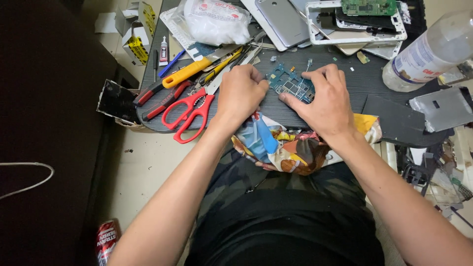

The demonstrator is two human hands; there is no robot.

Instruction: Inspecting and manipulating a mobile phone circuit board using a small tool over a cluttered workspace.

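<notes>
A small blue circuit board point(290, 83) lies on the dark work board point(345, 74) in front of me. My left hand point(240, 93) is curled at the board's left edge, fingertips pinching it. My right hand point(325, 98) lies over the board's right side, thumb and forefinger pressing on it. Both wrists rest near a colourful cloth point(283, 145) on my lap.
Red-handled scissors point(189, 113), a yellow-handled tool point(189, 73) and red pliers point(162, 98) lie to the left. A white plastic bag point(217, 22), a grey phone back point(283, 19), a white phone frame point(354, 24), a plastic bottle point(428, 51) and a red can point(106, 241) surround the spot.
</notes>
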